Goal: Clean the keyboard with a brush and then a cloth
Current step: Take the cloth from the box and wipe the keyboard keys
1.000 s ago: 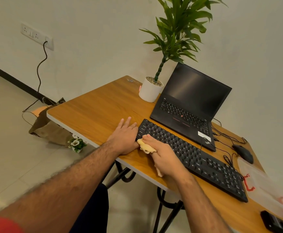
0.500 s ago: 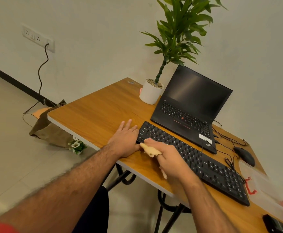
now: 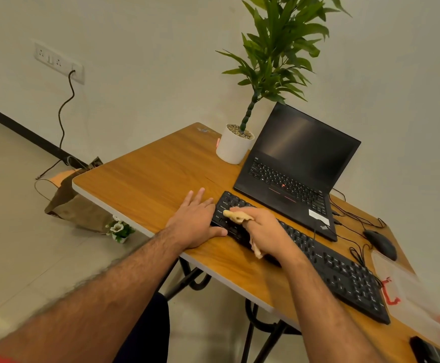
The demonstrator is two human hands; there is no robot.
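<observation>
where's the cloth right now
In the head view the cloth is held in the right hand, pressed on the left end of the keyboard, just right of the left hand near the desk's front edge.

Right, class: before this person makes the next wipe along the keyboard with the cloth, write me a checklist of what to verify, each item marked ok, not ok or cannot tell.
1. Cloth gripped in the right hand: ok.
2. Cloth touching the keys at the keyboard's left end: ok.
3. Left hand flat on the table, against the keyboard's left end to steady it: ok.
4. Rest of the key rows to the right free of objects: ok.
5. Mouse and its cable clear of the wiping path: ok, both lie behind the keyboard.
6. Brush step already finished: cannot tell, no brush is visible.
</observation>
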